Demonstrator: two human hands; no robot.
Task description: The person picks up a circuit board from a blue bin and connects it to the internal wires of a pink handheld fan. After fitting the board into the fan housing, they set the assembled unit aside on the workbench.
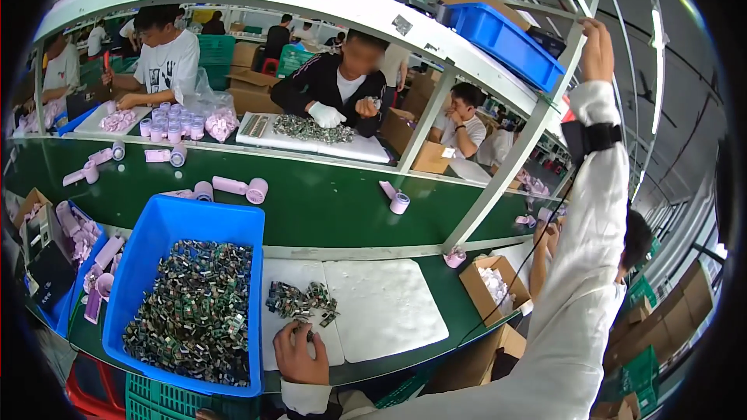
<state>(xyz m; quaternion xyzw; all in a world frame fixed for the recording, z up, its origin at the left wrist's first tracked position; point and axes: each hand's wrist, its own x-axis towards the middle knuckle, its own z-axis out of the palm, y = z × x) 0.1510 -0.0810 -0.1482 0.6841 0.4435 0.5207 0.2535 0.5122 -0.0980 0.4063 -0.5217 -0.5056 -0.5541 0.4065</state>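
At the lower centre of the frame, your left hand (pixel 302 354) rests on the white mat (pixel 385 311), its fingers curled narrow and a dark bit showing by the tips; you may have a board there, but I cannot tell. Just above it lies a loose pile of small green boards (pixel 299 301), probably kept on the mat so they stay within easy reach.

To the left, the blue bin (pixel 183 216) holds a deep heap of similar boards (pixel 187 311); it stands right beside the mat, likely to keep the supply close.

At the upper right, your right hand (pixel 597 50) is raised high beside the shelf post (pixel 577 54), fingers together and bent; whether they grip anything, I cannot tell. A black strap (pixel 603 138) circles that wrist, with a cable running down from it.

Across the green bench (pixel 334 206), a co-worker's white-gloved hand (pixel 327 115) sits over another pile.
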